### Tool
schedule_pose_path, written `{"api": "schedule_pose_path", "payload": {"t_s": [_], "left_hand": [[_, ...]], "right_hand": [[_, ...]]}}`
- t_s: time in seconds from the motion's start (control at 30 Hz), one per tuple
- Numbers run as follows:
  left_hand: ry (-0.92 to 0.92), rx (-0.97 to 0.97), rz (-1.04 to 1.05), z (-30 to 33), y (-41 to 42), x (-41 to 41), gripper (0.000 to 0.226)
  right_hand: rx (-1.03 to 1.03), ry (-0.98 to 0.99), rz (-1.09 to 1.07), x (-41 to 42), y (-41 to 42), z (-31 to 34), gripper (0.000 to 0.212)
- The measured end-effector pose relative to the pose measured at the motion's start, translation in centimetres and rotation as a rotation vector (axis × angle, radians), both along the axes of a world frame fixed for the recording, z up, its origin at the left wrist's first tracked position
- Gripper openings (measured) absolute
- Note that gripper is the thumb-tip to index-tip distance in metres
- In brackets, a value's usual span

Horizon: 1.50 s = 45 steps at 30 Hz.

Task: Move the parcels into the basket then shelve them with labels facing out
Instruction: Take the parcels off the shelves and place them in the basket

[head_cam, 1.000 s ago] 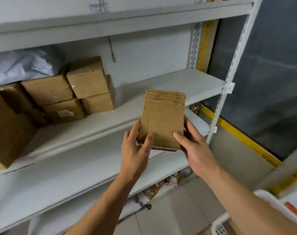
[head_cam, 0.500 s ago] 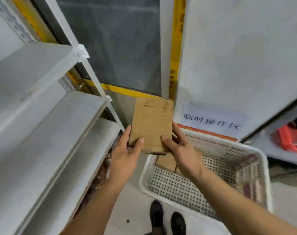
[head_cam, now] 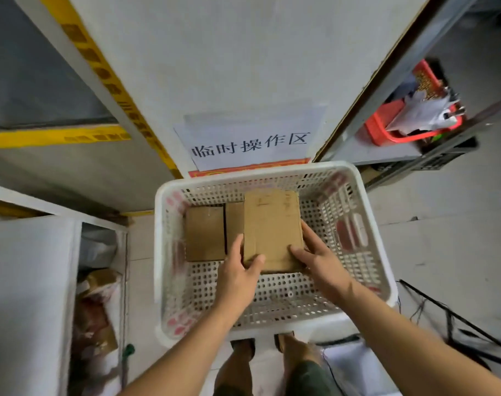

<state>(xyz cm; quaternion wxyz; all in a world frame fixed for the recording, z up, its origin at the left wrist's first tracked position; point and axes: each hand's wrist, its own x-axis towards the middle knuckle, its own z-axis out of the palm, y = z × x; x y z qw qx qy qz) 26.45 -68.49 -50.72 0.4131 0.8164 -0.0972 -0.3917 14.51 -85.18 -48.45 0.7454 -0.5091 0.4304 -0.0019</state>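
- A white plastic basket (head_cam: 366, 224) with perforated walls and floor sits on the floor; everything below is placed relative to it.
- Both hands hold a flat brown cardboard parcel (head_cam: 272, 224) inside the basket's opening, its broad face turned up toward the camera.
- The left hand (head_cam: 239, 271) grips the parcel's near left corner, thumb curled onto the top face and fingers along the left edge.
- The right hand (head_cam: 315, 257) grips the near right corner, thumb on the top face and fingers wrapped round the right edge.
- Faint pencil-like marks show near the far end of the parcel's face; they cannot be read, and no printed label shows on this side.
- Whether the parcel touches the basket floor cannot be told.
- Two more brown boxes lie in the far left part of the basket: a small box (head_cam: 205, 232) and beside it a second box (head_cam: 234, 224), partly covered by the held parcel.
- Red and pink markings on the basket's inner walls are too blurred to read.
- Just beyond the basket's far rim, a white paper sign (head_cam: 252, 138) on a grey panel reads "临时操作区" in black characters, with a red strip (head_cam: 249, 169) under it.
- Left of the basket stands a white shelf (head_cam: 29, 281), with wrapped packages (head_cam: 96, 310) in its lower part.
- Far right beyond the basket, a red bin (head_cam: 386, 127) holds white wrapped goods.
- The person's feet (head_cam: 283, 342) stand at the basket's near rim.
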Motion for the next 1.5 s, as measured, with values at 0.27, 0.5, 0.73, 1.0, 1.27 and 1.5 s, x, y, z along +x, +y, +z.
{"api": "schedule_pose_path", "payload": {"t_s": [0.27, 0.5, 0.73, 1.0, 1.27, 1.5], "left_hand": [[0.086, 0.090, -0.034, -10.6, -9.2, -1.9, 0.072], [0.129, 0.118, 0.041, -20.8, -12.4, -1.6, 0.073], [-0.074, 0.254, 0.007, -24.7, -13.3, -2.1, 0.071], [-0.253, 0.283, -0.081, -25.7, -12.0, -2.1, 0.060], [-0.040, 0.140, -0.031, -18.2, -8.2, 0.7, 0.047], [-0.111, 0.082, -0.018, -7.0, -2.4, 3.9, 0.036]], "right_hand": [[0.006, 0.143, -0.029, -1.6, -7.9, -12.4, 0.068], [0.023, 0.162, -0.027, -0.5, -11.7, -23.7, 0.064], [-0.003, 0.153, -0.071, 0.0, -11.6, -29.3, 0.065], [-0.118, 0.205, -0.003, 0.3, -9.9, -29.0, 0.070], [-0.251, 0.413, 0.239, 1.6, -8.9, -22.3, 0.071], [-0.470, 0.277, 0.476, 3.7, -3.9, -9.1, 0.047]]}}
